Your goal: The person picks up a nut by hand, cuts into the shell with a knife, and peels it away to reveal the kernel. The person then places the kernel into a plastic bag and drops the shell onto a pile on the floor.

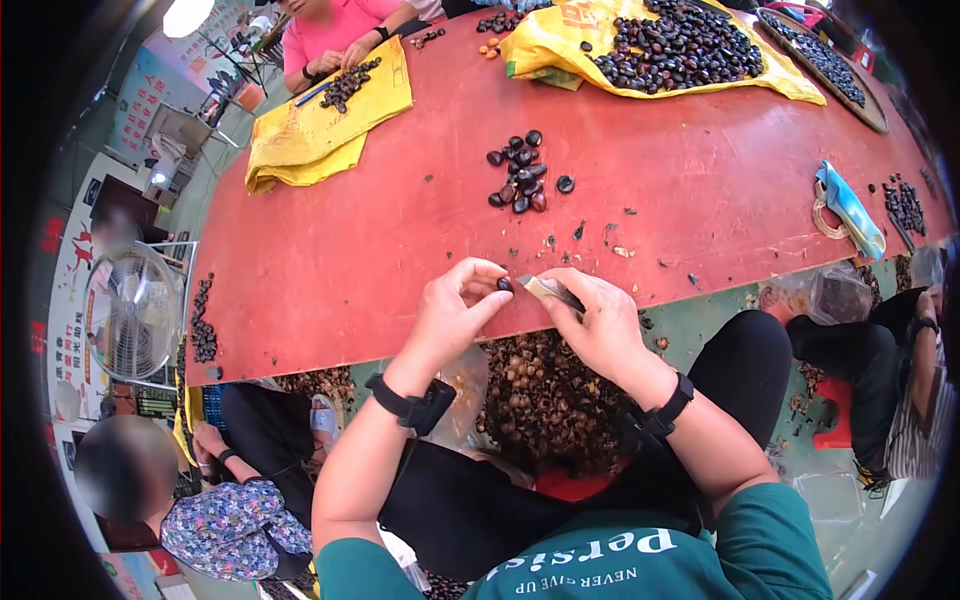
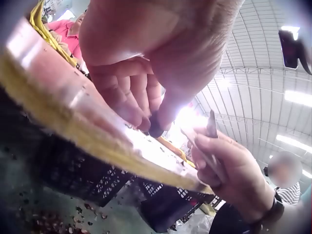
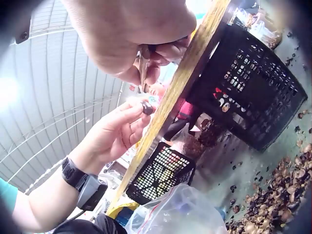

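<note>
Over the near edge of the red table (image 1: 400,220), my left hand (image 1: 452,312) pinches a dark, glossy nut (image 1: 505,284) between thumb and fingertips. The nut (image 3: 147,107) shows clearly in the right wrist view. My right hand (image 1: 600,318) grips a narrow, light-coloured blade (image 1: 540,287), its tip pointing at the nut with a small gap between them. In the left wrist view a dark pointed piece (image 2: 212,124) also sticks up from the right hand. Its fingers hide the tool's handle. A small pile of dark nuts (image 1: 520,172) lies ahead on the table.
Yellow sacks (image 1: 540,50) at the back bear more nuts. A blue packet (image 1: 848,210) and tape roll lie right. Below the edge are a heap of brown shells (image 1: 550,400) and black crates (image 3: 243,87). Other people sit left, right and opposite.
</note>
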A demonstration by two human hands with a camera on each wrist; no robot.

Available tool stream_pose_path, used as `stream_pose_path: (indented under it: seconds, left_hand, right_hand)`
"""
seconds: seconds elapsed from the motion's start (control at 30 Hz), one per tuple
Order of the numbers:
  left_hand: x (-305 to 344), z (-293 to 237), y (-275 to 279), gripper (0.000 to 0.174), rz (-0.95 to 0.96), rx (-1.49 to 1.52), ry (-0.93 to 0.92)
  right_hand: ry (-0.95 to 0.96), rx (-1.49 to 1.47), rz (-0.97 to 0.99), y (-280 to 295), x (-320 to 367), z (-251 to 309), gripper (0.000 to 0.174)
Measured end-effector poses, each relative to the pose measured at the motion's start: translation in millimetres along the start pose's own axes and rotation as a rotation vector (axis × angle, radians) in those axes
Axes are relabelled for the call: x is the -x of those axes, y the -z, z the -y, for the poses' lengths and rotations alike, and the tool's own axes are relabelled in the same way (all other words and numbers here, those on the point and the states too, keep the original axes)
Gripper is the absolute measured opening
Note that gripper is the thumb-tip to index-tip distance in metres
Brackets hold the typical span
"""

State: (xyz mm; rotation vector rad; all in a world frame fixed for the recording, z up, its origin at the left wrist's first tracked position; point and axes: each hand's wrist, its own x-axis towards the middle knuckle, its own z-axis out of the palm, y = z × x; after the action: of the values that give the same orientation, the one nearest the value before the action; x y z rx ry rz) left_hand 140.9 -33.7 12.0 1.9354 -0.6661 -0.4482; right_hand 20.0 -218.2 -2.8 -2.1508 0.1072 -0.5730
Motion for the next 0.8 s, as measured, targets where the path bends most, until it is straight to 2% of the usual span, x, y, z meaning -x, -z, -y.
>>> stream_pose_path:
  seconds: [0.1, 0.2, 0.8]
  left_hand:
    - [8.1, 9.8, -11.4, 0.022, -0.069, -0.062, -0.029]
    - [8.8, 10.9, -11.9, 0.021, -0.084, -0.072, -0.058]
    - [8.6, 16.0, -9.5, 0.018, -0.056, 0.012, -0.018]
  right_hand:
    - [0.116, 0.046, -0.032, -8.0, 2.4, -0.9, 0.020]
    - [0.145, 0.107, -0.001, -10.7, 2.5, -3.2, 0.023]
    - [0.233, 0.255, 0.097, -11.9, 11.2, -9.6, 0.026]
